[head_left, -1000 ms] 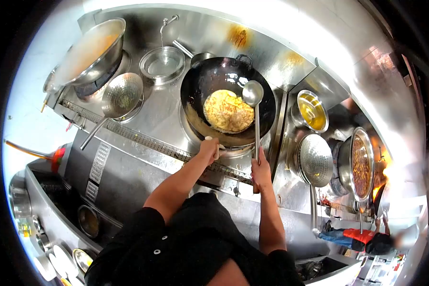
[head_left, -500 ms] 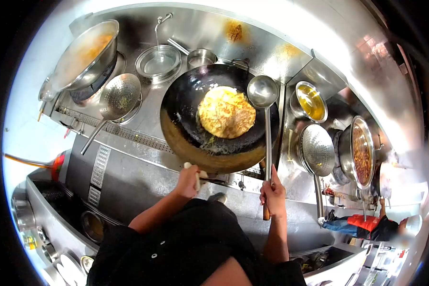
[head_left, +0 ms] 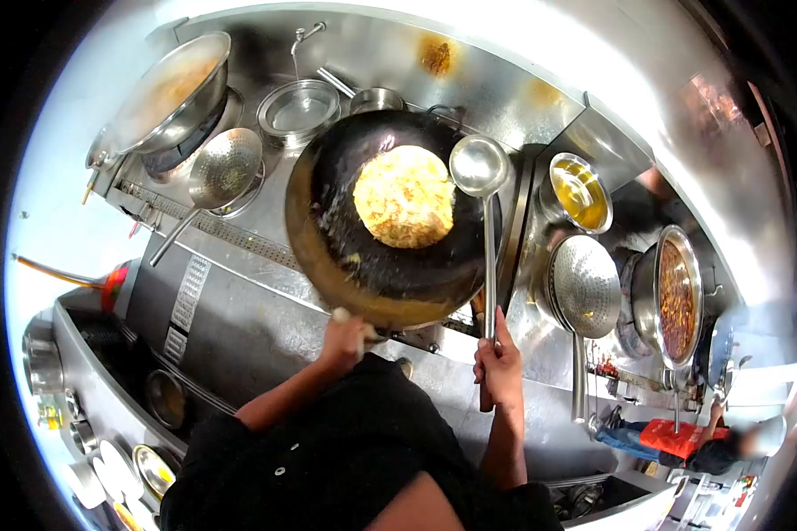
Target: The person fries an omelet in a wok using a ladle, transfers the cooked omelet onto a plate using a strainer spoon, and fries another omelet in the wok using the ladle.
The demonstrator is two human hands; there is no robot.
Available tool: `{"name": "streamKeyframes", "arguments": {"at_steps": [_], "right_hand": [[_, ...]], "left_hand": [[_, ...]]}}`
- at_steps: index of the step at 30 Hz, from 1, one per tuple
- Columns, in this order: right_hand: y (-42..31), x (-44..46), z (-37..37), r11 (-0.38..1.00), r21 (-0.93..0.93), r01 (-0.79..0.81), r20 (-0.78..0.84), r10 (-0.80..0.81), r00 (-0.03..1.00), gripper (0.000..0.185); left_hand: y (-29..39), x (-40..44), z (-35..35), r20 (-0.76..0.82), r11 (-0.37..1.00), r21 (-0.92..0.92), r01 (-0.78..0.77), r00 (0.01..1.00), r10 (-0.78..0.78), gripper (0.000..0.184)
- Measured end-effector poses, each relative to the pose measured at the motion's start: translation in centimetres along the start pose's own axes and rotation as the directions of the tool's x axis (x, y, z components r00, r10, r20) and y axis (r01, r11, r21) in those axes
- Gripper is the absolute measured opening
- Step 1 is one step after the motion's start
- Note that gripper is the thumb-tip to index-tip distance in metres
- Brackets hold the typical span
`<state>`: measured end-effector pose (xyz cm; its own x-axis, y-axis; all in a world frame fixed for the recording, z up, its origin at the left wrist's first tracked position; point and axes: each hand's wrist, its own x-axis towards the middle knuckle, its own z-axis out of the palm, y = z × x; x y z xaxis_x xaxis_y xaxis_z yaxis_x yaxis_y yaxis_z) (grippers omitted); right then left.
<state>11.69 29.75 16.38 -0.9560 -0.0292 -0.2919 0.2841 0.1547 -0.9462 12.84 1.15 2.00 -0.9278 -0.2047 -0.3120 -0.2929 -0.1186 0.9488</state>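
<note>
A black wok (head_left: 328, 257) takes up the middle of the view, and in it lies a round yellow omelette (head_left: 405, 196), browned in patches. My left hand (head_left: 344, 343) is closed around the wok's near edge or handle, with a pale cloth (head_left: 363, 332) between; the handle is mostly hidden. In my right hand (head_left: 499, 363) is a long-handled steel ladle (head_left: 480, 166), gripped near the lower end of its handle. The ladle's bowl is over the wok's right side, just right of the omelette, and looks empty. I cannot tell whether it touches the wok.
Left of the wok are a perforated strainer (head_left: 225, 170), a water-filled bowl (head_left: 297, 111) and a large steaming pan (head_left: 181, 102). To the right stand a pot of yellow oil (head_left: 581, 193), another strainer (head_left: 586, 285) and a basin of reddish-brown food (head_left: 676, 301). Farther right is a person in a red apron (head_left: 669, 437).
The wok has tipped and shifted a little left and toward me. The omelette has slid left and up within the view. My right hand and ladle moved slightly left.
</note>
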Motion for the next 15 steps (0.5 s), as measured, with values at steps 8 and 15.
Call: {"name": "streamKeyframes", "arguments": {"at_steps": [8,15], "right_hand": [[-1.9,0.3,-0.5,0.999,0.026,-0.019,0.04,0.018,0.999,0.063],[-2.1,1.0,0.6,1.0,-0.013,-0.003,0.061,0.003,0.998,0.062]], "left_hand": [[9.5,5.1,-6.7,0.189,0.756,-0.486,0.438,0.898,-0.398,0.017],[6.4,2.4,6.3,-0.084,0.92,-0.296,0.257,0.952,-0.293,0.011]]}}
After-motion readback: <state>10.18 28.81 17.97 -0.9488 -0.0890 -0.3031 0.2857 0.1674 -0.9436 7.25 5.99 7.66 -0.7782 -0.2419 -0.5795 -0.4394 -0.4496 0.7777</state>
